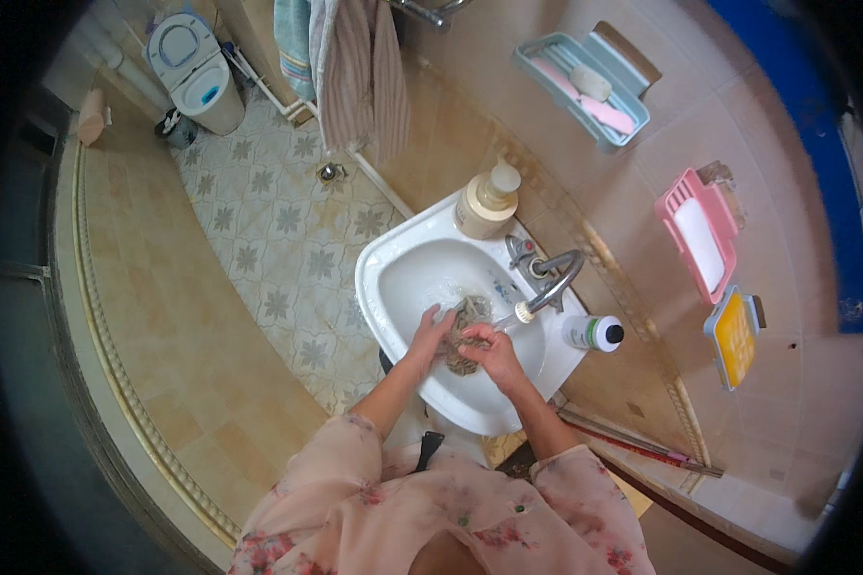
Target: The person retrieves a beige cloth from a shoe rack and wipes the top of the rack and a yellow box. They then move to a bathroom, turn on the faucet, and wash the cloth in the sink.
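A wet brown cloth (472, 309) is bunched up over the basin of a white ceramic sink (410, 279). My left hand (430, 336) grips its left side, thumb and fingers partly hidden by the folds. From the right, my right hand (498, 353) holds the cloth with bent fingers. Water streams from the nozzle of the chrome faucet (572, 269) towards my right fingers and the cloth. Splashes and droplets show in the basin and on the rim.
A cream pump bottle (485, 205) stands at the sink's back left corner, a white bottle with a black cap (595, 333) at its right. Soap holders, one blue (582, 90), one pink (699, 233), are on the tiled wall. Towels (352, 72) hang beyond; a toilet (205, 86) stands farther off.
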Available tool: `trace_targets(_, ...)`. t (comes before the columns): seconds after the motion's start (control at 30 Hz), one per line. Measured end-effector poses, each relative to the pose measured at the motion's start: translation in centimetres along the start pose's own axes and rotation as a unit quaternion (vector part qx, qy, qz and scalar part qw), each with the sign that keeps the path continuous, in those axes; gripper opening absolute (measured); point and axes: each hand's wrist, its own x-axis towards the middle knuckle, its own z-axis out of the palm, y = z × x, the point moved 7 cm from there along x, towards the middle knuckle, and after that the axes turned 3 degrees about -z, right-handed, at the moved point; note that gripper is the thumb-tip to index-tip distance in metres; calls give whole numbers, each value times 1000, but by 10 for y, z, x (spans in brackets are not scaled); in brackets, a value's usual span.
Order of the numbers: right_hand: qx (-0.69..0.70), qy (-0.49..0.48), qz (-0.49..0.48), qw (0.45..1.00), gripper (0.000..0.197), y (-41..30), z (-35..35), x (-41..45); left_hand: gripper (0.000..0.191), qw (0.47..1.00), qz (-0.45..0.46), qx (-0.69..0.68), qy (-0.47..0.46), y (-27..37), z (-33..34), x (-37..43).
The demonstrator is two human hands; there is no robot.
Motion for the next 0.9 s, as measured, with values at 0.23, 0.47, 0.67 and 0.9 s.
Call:
trace_targets(0.23, 11, 163, 37, 986, 25, 21, -56, -15, 21, 994, 58, -88, -19, -6, 5, -2)
trace_targets(0.47, 457, -9, 137, 879, 35, 89, -26, 17, 20, 844, 469, 249, 72, 27, 81, -100)
trace_targets(0.67, 217, 75, -1, 973, 22, 40, -4, 28, 23, 868, 353, 289, 196, 55, 7, -30)
trace_targets(0.9, -76, 161, 118, 977, 35, 48, -56, 20, 29, 924, 273, 163, 211, 22, -30, -13)
